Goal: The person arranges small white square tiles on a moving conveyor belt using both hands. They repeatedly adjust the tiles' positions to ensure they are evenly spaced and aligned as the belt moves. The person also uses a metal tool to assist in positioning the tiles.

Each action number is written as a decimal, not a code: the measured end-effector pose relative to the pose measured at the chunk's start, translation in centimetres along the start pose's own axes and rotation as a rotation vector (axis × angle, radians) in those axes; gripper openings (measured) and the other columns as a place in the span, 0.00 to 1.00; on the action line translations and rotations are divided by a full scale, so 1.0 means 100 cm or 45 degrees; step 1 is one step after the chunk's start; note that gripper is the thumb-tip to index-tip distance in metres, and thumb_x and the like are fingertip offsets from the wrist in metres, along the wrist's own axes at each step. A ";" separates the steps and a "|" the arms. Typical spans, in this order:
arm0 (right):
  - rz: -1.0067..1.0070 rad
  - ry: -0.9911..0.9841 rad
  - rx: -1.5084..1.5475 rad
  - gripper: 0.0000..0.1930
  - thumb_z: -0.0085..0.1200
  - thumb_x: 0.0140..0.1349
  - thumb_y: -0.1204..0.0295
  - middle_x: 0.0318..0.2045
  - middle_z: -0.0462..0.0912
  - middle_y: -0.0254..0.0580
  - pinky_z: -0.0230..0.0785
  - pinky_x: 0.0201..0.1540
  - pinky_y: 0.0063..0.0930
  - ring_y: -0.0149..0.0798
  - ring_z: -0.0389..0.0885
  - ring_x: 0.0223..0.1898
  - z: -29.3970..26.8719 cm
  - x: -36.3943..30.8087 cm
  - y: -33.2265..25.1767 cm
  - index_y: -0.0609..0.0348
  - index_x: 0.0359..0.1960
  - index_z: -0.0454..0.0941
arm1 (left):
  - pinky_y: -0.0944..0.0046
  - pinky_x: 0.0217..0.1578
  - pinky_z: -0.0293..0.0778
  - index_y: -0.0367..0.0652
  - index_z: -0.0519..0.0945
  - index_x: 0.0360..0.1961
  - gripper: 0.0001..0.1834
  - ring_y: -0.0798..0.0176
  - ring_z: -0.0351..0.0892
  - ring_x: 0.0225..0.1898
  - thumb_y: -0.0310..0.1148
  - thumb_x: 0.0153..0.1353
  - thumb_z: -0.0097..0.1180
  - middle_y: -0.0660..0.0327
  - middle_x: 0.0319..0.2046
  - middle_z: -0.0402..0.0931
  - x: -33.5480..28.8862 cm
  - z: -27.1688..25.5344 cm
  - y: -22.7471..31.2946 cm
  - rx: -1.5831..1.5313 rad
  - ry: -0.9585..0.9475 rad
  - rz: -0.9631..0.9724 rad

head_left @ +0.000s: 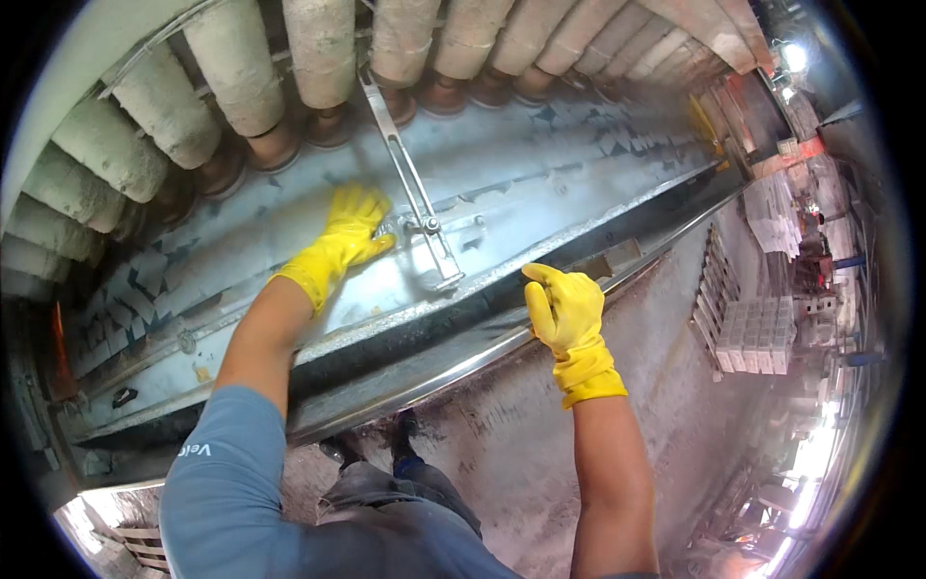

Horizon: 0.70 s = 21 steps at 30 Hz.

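Both hands wear yellow rubber gloves. My left hand (349, 234) lies flat with fingers spread on the grey dusty metal bed (289, 232) of a long conveyor machine, just left of a slanted metal bar with a bracket (422, 217). My right hand (564, 307) curls over the shiny metal rail (424, 376) along the machine's near edge, gripping it. A row of thick dusty rollers (231, 68) runs above the bed.
The bed carries a faded triangle pattern (145, 280). Below the rail is a dusty concrete floor (502, 444) with my shoes (405, 429). Stacks of pale tiles or boxes (757, 333) stand on the right, with more factory equipment beyond.
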State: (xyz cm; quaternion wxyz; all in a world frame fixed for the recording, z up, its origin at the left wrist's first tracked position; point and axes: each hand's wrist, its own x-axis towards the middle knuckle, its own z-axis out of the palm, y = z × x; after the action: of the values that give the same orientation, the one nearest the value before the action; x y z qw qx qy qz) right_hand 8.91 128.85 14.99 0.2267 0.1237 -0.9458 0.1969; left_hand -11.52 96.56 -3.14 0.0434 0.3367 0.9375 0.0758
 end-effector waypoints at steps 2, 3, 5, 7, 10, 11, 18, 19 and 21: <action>-0.004 -0.012 -0.013 0.11 0.65 0.64 0.62 0.18 0.81 0.37 0.70 0.32 0.41 0.48 0.80 0.23 0.000 0.001 -0.004 0.55 0.42 0.89 | 0.30 0.78 0.44 0.48 0.64 0.80 0.48 0.32 0.53 0.79 0.63 0.64 0.58 0.44 0.79 0.58 0.012 0.008 0.007 -0.045 0.006 -0.058; -0.016 -0.013 -0.023 0.11 0.65 0.64 0.63 0.19 0.82 0.38 0.71 0.32 0.42 0.49 0.81 0.24 0.001 0.005 -0.004 0.55 0.42 0.89 | 0.32 0.78 0.45 0.47 0.64 0.80 0.50 0.31 0.56 0.78 0.64 0.62 0.59 0.41 0.79 0.57 0.020 0.013 0.014 0.023 -0.003 -0.113; -0.039 -0.024 -0.031 0.11 0.65 0.64 0.63 0.20 0.83 0.39 0.71 0.33 0.43 0.50 0.81 0.24 0.004 0.013 -0.003 0.54 0.42 0.89 | 0.33 0.78 0.46 0.46 0.63 0.80 0.51 0.31 0.57 0.77 0.63 0.62 0.59 0.39 0.79 0.57 0.027 0.022 0.001 -0.002 0.083 -0.075; -0.023 -0.037 -0.038 0.11 0.65 0.64 0.63 0.22 0.84 0.40 0.72 0.33 0.43 0.50 0.81 0.25 0.002 0.011 0.000 0.54 0.42 0.89 | 0.33 0.78 0.46 0.43 0.63 0.80 0.52 0.31 0.55 0.78 0.61 0.61 0.61 0.38 0.80 0.55 0.027 0.006 0.006 -0.015 0.035 -0.063; -0.026 -0.024 -0.052 0.11 0.64 0.65 0.63 0.22 0.84 0.40 0.72 0.33 0.43 0.50 0.81 0.25 -0.002 0.005 0.001 0.55 0.42 0.90 | 0.34 0.78 0.45 0.42 0.62 0.80 0.53 0.32 0.53 0.79 0.61 0.60 0.62 0.39 0.80 0.54 -0.005 0.012 0.014 -0.113 0.256 -0.039; -0.016 -0.018 -0.051 0.11 0.64 0.65 0.63 0.22 0.84 0.40 0.72 0.33 0.42 0.50 0.81 0.25 -0.002 0.003 0.001 0.55 0.42 0.90 | 0.33 0.79 0.41 0.41 0.59 0.81 0.53 0.28 0.47 0.81 0.62 0.65 0.61 0.37 0.80 0.52 -0.021 0.008 0.014 -0.157 0.139 -0.092; 0.037 -0.033 -0.025 0.11 0.64 0.65 0.61 0.20 0.83 0.39 0.72 0.33 0.42 0.49 0.81 0.25 0.000 0.003 -0.002 0.54 0.41 0.90 | 0.28 0.78 0.35 0.49 0.55 0.84 0.58 0.32 0.43 0.83 0.69 0.62 0.59 0.47 0.84 0.46 -0.044 -0.023 0.035 -0.049 -0.276 -0.300; 0.038 -0.032 -0.028 0.11 0.64 0.65 0.62 0.20 0.83 0.39 0.73 0.33 0.42 0.48 0.82 0.25 0.000 0.003 -0.002 0.54 0.41 0.91 | 0.25 0.77 0.36 0.51 0.54 0.84 0.59 0.33 0.43 0.83 0.70 0.61 0.61 0.48 0.85 0.45 -0.040 -0.023 0.039 -0.012 -0.296 -0.325; 0.025 -0.020 -0.036 0.12 0.64 0.65 0.61 0.21 0.84 0.39 0.73 0.33 0.42 0.49 0.82 0.25 0.000 0.006 0.000 0.54 0.41 0.91 | 0.25 0.77 0.36 0.50 0.54 0.84 0.59 0.33 0.42 0.83 0.69 0.61 0.62 0.47 0.84 0.45 -0.039 -0.022 0.032 -0.058 -0.286 -0.266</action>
State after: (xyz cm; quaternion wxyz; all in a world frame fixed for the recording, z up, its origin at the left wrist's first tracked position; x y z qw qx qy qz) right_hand 8.35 128.77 15.26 0.2189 0.1128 -0.9514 0.1848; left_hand -6.80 96.26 -0.30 0.1632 0.2425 0.9548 0.0540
